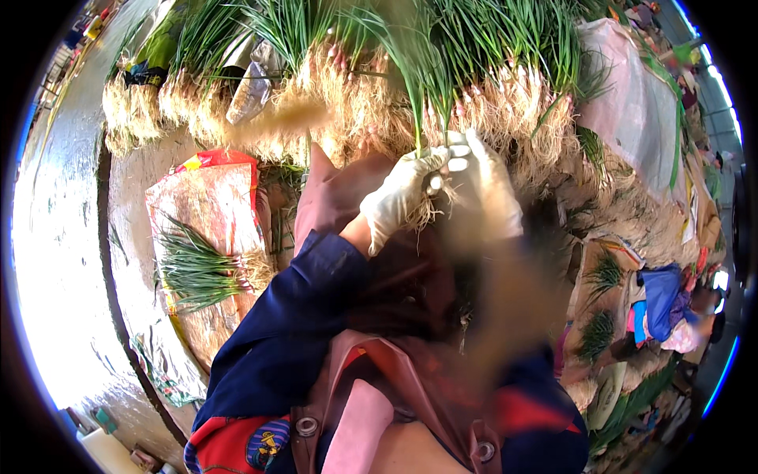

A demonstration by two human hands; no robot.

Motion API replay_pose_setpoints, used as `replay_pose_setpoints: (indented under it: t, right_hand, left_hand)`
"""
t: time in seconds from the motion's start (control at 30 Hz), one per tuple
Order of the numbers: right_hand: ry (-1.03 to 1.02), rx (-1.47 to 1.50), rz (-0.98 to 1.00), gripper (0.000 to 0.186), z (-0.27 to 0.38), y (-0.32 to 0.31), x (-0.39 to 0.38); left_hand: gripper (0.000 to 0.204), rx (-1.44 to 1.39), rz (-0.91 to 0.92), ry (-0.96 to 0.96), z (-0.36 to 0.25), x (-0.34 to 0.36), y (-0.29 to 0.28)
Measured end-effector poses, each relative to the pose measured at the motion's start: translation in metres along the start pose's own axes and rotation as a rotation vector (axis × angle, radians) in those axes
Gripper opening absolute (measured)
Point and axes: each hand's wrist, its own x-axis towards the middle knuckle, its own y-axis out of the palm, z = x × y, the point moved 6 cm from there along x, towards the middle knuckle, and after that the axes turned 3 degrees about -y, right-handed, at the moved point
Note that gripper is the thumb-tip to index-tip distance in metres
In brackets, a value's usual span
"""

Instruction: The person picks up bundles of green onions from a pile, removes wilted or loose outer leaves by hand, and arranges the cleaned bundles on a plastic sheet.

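Observation:
My left hand (400, 193), in a white glove, is closed round spring onions (418, 118) with the green tops up. Their pale roots (425, 212) hang out below its fingers. Beside it, touching or almost touching, is my gloved right hand (491, 180). Its fingers are curled on another thin spring onion stalk (444, 120), and a blurred smear covers part of the palm and forearm. Just beyond both hands stands a long row of spring onions (521, 99), roots toward me and leaves pointing away.
To the left, a bundle of spring onions (201, 268) lies on a flattened sack (189, 189) with a red edge. A pale sheet (632, 95) covers part of the heap at the right. Farther right, a person in blue (667, 296) sits near more small bundles. My brownish apron (395, 292) covers my lap.

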Motion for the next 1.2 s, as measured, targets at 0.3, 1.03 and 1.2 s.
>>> replay_pose_setpoints:
  t: [0.3,1.03,1.2]
  right_hand:
    - [0.187,0.153,0.358,0.042,-0.008,0.029,0.002]
    - [-0.671,-1.634,-0.271,0.025,0.018,0.019,0.044]
    - [-0.760,-1.755,-0.272,0.020,0.033,0.035,0.001]
  left_hand:
    - [0.036,-0.029,0.148,-0.061,0.023,-0.006,-0.018]
    - [0.026,0.057,-0.246,0.122,-0.036,0.015,-0.039]
    - [0.024,0.158,-0.360,0.069,-0.023,0.022,-0.035]
